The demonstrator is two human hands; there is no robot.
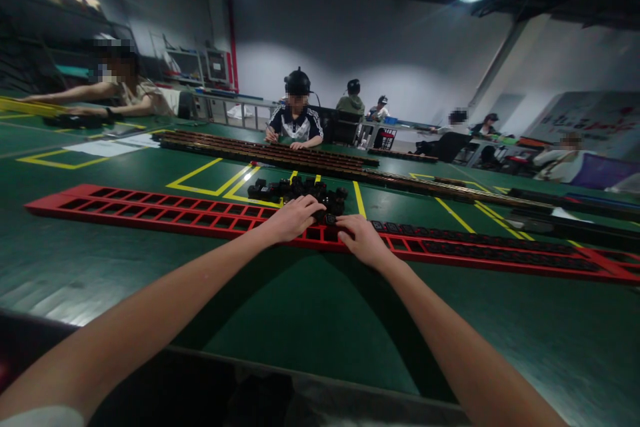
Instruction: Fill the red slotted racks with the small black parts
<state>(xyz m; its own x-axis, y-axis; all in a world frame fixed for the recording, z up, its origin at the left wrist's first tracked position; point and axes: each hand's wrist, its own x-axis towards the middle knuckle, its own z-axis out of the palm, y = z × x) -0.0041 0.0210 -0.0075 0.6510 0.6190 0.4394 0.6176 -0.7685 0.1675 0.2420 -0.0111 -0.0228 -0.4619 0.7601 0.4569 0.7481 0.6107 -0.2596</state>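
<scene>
A long red ladder-like frame (pixel 220 221) with two rows of openings lies across the table in front of me. My left hand (pixel 295 218) is over its middle, fingers bent and closed around a small black block (pixel 320 215). Close by on the right, my right hand (pixel 367 240) rests on the frame with curled fingers. Its fingertips reach toward another black block (pixel 330 219) in an opening; what they grip is partly hidden. Black blocks (pixel 450 243) fill the openings toward the right, while those at the left are unfilled. Just beyond my hands is a pile of loose black blocks (pixel 270 190).
The green table (pixel 240 307) carries yellow tape lines (pixel 360 199). Long dark bars (pixel 280 155) lie across it farther back. Paper sheets (pixel 107 147) are at the left. A person (pixel 299 120) sits opposite, another (pixel 133 90) at the far left, with several more behind.
</scene>
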